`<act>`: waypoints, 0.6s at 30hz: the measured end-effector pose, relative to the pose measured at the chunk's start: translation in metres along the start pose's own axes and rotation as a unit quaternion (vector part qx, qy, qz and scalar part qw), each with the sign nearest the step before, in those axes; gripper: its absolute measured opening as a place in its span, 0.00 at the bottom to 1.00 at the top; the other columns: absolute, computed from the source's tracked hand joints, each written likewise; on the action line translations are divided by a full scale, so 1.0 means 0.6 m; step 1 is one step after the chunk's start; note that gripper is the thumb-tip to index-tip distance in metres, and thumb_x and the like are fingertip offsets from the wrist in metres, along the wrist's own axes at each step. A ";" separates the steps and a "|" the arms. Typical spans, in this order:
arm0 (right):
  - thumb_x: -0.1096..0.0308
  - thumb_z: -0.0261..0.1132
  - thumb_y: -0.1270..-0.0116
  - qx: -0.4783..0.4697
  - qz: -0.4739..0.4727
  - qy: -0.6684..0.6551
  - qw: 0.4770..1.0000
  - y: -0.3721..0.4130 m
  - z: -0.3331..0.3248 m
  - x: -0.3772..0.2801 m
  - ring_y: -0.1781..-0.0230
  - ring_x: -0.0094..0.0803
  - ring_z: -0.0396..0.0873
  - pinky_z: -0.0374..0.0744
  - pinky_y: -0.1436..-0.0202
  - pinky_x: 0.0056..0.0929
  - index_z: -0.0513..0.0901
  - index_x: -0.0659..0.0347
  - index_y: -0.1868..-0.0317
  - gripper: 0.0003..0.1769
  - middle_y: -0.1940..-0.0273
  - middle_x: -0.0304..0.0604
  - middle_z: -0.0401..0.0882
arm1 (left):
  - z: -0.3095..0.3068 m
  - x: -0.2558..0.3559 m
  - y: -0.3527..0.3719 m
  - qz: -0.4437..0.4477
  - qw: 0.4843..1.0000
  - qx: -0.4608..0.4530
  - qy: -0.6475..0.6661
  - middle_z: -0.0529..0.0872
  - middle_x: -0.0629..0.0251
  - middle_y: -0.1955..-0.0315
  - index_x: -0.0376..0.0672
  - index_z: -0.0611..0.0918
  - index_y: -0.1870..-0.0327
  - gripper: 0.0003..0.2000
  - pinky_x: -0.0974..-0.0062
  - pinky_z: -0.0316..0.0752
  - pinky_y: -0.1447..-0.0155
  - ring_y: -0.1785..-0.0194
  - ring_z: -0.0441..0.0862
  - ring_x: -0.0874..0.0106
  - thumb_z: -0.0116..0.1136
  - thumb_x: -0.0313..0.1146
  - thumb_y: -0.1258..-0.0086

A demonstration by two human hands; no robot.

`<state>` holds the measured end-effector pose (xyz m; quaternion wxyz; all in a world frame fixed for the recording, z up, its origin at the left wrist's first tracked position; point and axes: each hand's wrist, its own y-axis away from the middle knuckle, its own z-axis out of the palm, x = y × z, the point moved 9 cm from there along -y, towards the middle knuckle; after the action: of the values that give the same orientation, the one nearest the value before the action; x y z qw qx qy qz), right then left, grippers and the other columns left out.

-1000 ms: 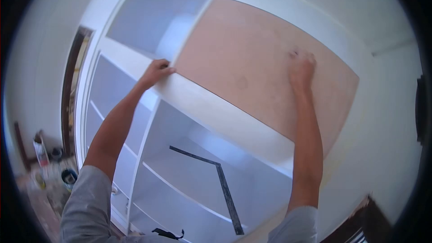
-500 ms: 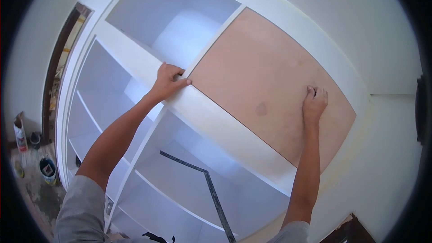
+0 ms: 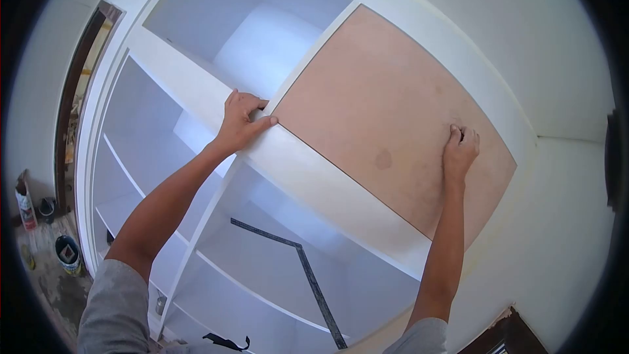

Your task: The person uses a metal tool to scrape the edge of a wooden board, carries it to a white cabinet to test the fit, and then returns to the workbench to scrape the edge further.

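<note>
A flat brown panel (image 3: 380,105) fills the upper right opening of the white cabinet (image 3: 341,203). At the panel's lower left corner, my left hand (image 3: 244,118) grips the white frame, its thumb at the corner and its fingers curled over the edge of the open upper compartment. My right hand (image 3: 462,147) is on the panel's right part, with fingers bent and closed around a small dark thing too hidden to name. The panel sits inside the frame, with a thin dark line along its lower edge.
A dark metal square (image 3: 311,282) lies in a lower compartment. Shelves (image 3: 262,292) span the lower openings. On the floor at the left stand a bucket (image 3: 67,254), a dark pot (image 3: 47,208) and a bag (image 3: 26,206). A doorway (image 3: 82,98) is beyond.
The view has shifted slightly, so the cabinet appears a little further left and up. Both hands keep nearly the same places on the frame and panel.
</note>
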<state>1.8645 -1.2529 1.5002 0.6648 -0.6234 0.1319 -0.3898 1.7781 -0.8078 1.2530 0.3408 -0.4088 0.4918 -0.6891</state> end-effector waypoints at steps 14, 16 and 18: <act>0.65 0.67 0.27 -0.006 -0.026 0.054 0.998 -0.004 0.021 0.012 0.56 0.53 0.80 0.77 0.51 0.48 0.85 0.71 0.60 0.13 0.61 0.55 0.83 | -0.011 0.020 0.029 0.046 0.997 0.068 0.011 0.74 0.50 0.36 0.38 0.79 0.33 0.33 0.55 0.67 0.29 0.33 0.67 0.52 0.74 0.47 0.37; 0.65 0.67 0.27 -0.006 -0.024 0.051 0.998 -0.004 0.020 0.011 0.56 0.52 0.80 0.76 0.51 0.48 0.84 0.71 0.61 0.13 0.61 0.55 0.83 | -0.021 0.018 0.030 0.050 0.993 0.109 0.014 0.75 0.50 0.37 0.38 0.80 0.35 0.31 0.56 0.67 0.29 0.33 0.68 0.52 0.73 0.46 0.35; 0.65 0.67 0.27 -0.005 -0.021 0.048 0.999 -0.003 0.018 0.007 0.56 0.52 0.79 0.76 0.51 0.48 0.84 0.71 0.62 0.14 0.61 0.55 0.83 | -0.021 0.015 0.029 0.047 0.994 0.100 0.006 0.76 0.50 0.39 0.38 0.81 0.36 0.30 0.56 0.67 0.30 0.34 0.68 0.52 0.73 0.46 0.35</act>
<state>1.8739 -1.2475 1.5052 0.6465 -0.6098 0.1522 -0.4325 1.7639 -0.8154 1.2359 0.4091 -0.3445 0.4415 -0.7205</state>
